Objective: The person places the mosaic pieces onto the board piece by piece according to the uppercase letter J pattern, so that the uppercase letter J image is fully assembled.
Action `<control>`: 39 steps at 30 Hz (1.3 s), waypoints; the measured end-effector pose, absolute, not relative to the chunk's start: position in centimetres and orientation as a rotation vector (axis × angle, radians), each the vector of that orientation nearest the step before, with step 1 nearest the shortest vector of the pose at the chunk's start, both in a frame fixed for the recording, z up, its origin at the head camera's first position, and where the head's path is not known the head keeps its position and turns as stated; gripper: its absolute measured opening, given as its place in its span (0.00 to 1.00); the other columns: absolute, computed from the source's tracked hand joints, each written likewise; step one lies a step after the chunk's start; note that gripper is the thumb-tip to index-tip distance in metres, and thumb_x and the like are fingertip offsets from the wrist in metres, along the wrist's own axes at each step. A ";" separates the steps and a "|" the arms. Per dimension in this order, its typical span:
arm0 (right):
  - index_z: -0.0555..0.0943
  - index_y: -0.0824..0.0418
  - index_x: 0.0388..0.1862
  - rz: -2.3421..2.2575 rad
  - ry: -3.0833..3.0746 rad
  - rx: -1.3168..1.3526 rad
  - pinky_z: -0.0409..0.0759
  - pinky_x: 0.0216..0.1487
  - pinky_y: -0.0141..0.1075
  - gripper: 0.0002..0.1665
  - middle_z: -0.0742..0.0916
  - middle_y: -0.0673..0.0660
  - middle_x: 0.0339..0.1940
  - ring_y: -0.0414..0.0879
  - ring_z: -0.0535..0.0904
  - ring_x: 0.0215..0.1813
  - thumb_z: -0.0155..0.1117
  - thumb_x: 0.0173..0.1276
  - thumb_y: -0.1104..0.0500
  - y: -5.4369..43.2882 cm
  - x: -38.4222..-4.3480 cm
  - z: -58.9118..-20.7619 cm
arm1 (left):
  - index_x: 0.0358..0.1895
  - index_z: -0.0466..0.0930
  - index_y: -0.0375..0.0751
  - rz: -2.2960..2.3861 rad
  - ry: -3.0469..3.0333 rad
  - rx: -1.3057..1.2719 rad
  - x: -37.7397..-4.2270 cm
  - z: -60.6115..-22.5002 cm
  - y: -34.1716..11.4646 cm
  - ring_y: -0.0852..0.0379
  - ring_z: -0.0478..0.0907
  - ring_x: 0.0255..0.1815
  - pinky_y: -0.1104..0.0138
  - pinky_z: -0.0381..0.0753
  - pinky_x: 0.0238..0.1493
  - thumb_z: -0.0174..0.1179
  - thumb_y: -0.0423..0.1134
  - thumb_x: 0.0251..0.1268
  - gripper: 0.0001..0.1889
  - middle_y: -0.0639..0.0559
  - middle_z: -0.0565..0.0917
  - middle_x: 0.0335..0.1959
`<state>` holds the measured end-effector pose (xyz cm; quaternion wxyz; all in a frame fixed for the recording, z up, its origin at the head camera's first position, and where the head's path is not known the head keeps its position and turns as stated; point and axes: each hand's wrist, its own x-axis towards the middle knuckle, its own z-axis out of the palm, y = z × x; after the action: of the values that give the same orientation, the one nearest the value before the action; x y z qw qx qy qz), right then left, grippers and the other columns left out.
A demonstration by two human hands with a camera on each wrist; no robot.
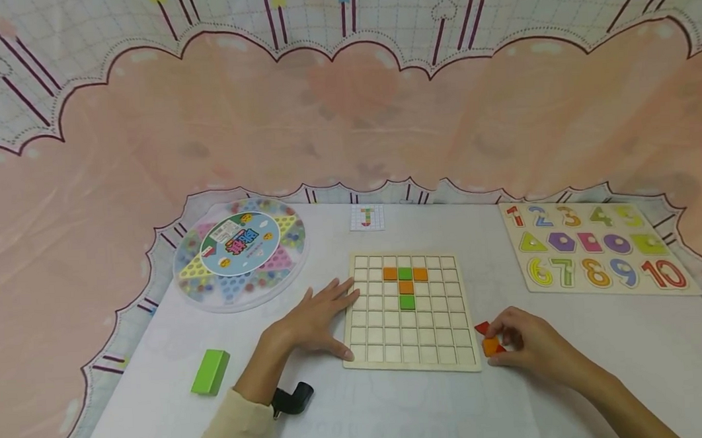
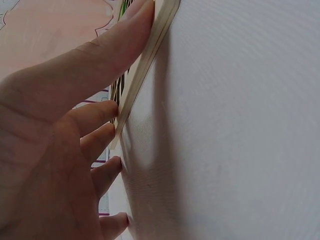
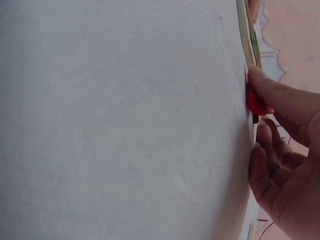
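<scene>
A wooden grid board [image 1: 384, 337] lies mid-table with several orange and green tiles in a T-shaped arrangement; a green tile [image 1: 407, 302] is its lowest. My left hand [image 1: 311, 320] rests at the board's left edge, fingers spread, its thumb on the near left corner; the left wrist view shows the thumb against the board's rim [image 2: 145, 62]. Beyond the right edge, my right hand [image 1: 527, 343] pinches an orange tile [image 1: 490, 347] between curled fingers and thumb. Red pieces lie by it, including a red piece [image 1: 482, 328]; the right wrist view shows a red piece [image 3: 257, 102] beside the thumb.
A pattern card [image 1: 367, 217] lies behind the board. At the left are a round marble game box [image 1: 239, 251] and a green block [image 1: 211, 372]. A number puzzle board [image 1: 603, 249] lies at the right. A black object [image 1: 293, 399] sits at the left wrist.
</scene>
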<state>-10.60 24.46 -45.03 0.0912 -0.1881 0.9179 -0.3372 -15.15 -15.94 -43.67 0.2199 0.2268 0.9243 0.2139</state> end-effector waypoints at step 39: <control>0.86 0.57 0.45 -1.200 2.539 -0.470 0.84 0.42 0.27 0.06 0.91 0.55 0.47 0.39 0.85 0.42 0.66 0.71 0.61 24.4 -12.9 -42.0 | 0.81 0.57 0.47 0.617 2.562 0.642 -15.0 -43.9 -16.1 0.42 0.41 0.88 0.32 0.38 0.81 0.80 0.56 0.44 0.59 0.51 0.49 0.87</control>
<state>-12.85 24.41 -41.99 0.1464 -0.1631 0.8821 -0.4169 -15.01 -16.08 -43.93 0.2129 0.2314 0.9229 0.2224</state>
